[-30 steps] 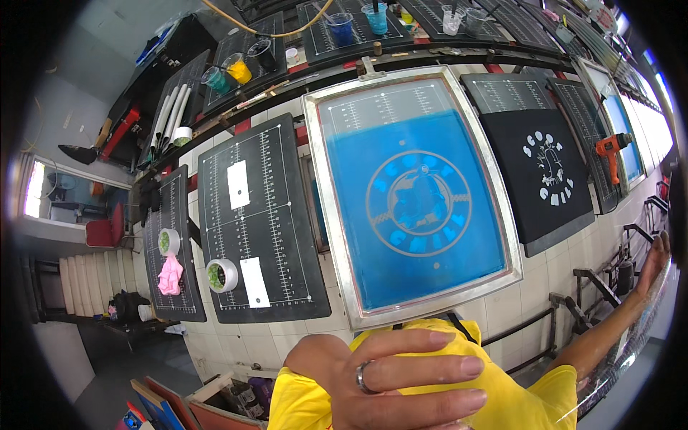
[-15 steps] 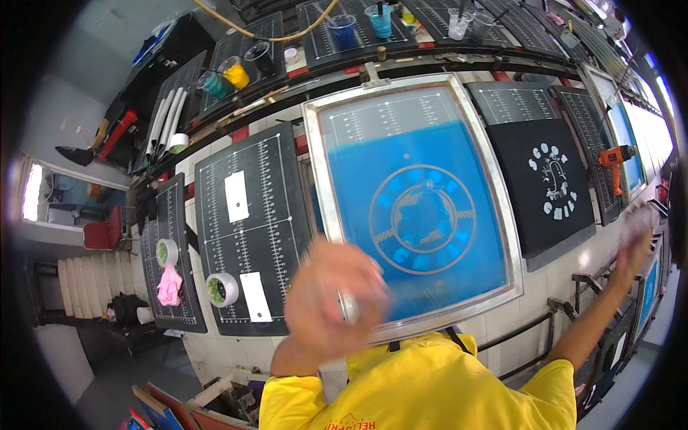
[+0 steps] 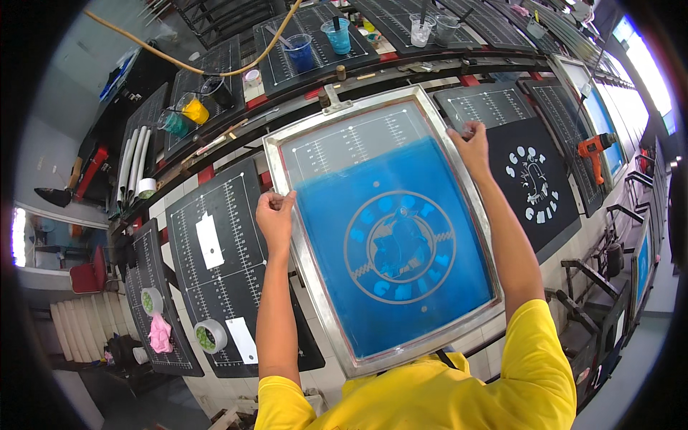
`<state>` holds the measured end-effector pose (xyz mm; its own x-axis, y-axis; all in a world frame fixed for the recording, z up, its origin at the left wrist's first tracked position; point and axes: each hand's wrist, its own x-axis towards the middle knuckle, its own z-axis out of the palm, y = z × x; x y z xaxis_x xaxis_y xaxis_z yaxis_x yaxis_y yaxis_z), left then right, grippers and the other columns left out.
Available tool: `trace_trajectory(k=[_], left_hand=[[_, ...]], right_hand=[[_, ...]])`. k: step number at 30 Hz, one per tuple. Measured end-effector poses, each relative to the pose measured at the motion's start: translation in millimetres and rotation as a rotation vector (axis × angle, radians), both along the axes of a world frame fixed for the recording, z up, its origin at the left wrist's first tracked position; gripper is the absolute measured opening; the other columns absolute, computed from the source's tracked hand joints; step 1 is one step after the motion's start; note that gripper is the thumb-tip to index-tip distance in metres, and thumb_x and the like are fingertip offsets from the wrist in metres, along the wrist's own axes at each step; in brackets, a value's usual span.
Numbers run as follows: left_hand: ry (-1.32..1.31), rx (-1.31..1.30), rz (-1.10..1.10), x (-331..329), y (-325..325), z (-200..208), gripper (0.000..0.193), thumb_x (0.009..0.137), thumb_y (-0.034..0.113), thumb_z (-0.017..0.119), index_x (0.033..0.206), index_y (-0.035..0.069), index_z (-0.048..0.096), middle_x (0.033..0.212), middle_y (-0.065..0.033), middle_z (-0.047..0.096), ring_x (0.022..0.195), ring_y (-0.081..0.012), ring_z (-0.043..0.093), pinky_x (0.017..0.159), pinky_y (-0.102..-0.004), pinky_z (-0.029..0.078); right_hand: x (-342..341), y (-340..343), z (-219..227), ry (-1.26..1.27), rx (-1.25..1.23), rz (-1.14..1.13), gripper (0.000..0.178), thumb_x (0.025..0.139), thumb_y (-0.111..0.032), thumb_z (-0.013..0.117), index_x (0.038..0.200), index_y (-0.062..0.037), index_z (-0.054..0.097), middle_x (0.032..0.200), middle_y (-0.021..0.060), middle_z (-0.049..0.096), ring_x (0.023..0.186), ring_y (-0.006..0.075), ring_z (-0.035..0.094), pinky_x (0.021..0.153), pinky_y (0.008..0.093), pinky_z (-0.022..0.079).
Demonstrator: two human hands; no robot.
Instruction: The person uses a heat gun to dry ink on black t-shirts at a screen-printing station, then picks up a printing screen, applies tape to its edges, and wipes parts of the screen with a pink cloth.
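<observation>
A metal-edged screen-printing frame (image 3: 349, 352) with blue mesh lies in front of me; a round badge design with a figure shows in its mesh. My left hand (image 3: 276, 216) is closed at the frame's upper left side rail, thumb on the metal and the other fingers curled. Across from it, my right hand (image 3: 473, 149) is closed at the right side rail, with its thumb at the edge. The fingertips are partly hidden. Right of the frame, a black cloth (image 3: 517, 188) with a white print covers a board.
On the left, a black gridded board (image 3: 218, 287) holds white strips and a tape roll (image 3: 210, 335). Pink cloth (image 3: 160, 335) lies farther left. Ink cups, including a blue one (image 3: 299, 54), stand along the back. An orange heat gun (image 3: 595, 154) is at the right.
My left hand has moved up from the frame's near left corner to its left rail. My right hand has come in from the far right to the right rail. The view has shifted.
</observation>
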<state>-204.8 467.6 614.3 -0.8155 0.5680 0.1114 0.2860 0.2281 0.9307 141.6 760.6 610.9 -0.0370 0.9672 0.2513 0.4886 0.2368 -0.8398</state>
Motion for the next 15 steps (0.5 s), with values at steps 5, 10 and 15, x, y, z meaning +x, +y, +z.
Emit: trace_trajectory(k=[5,10,15], left_hand=[[-0.118,-0.04,0.051,-2,19,-4,0.031,0.083,0.016,0.082,0.077,0.004,0.054,0.066,0.0002,0.055,0.059,-0.0078,0.05,0.055,-0.0259,0.043],[0.165,-0.114,0.061,-11,23,-23,0.032,0.08,0.014,0.082,0.08,0.001,0.053,0.076,-0.0054,0.054,0.062,-0.0149,0.051,0.06,-0.0323,0.045],[0.269,-0.161,0.077,3,32,-20,0.032,0.08,0.013,0.081,0.083,0.0,0.052,0.088,-0.0096,0.05,0.068,-0.0224,0.049,0.068,-0.0374,0.044]], right_hand=[[-23,3,-33,-0.192,0.093,-0.114,0.074,0.072,-0.039,0.087,0.121,0.0024,0.051,0.118,0.0198,0.057,0.111,0.0355,0.055,0.094,0.0445,0.046],[-39,-8,-32,-0.365,0.129,-0.19,0.072,0.071,-0.04,0.087,0.12,-0.0003,0.051,0.119,0.0186,0.057,0.115,0.038,0.054,0.094,0.0485,0.045],[-41,-11,-32,-0.446,0.139,-0.24,0.07,0.072,-0.039,0.086,0.12,-0.0019,0.051,0.119,0.0173,0.056,0.116,0.0366,0.053,0.095,0.0493,0.043]])
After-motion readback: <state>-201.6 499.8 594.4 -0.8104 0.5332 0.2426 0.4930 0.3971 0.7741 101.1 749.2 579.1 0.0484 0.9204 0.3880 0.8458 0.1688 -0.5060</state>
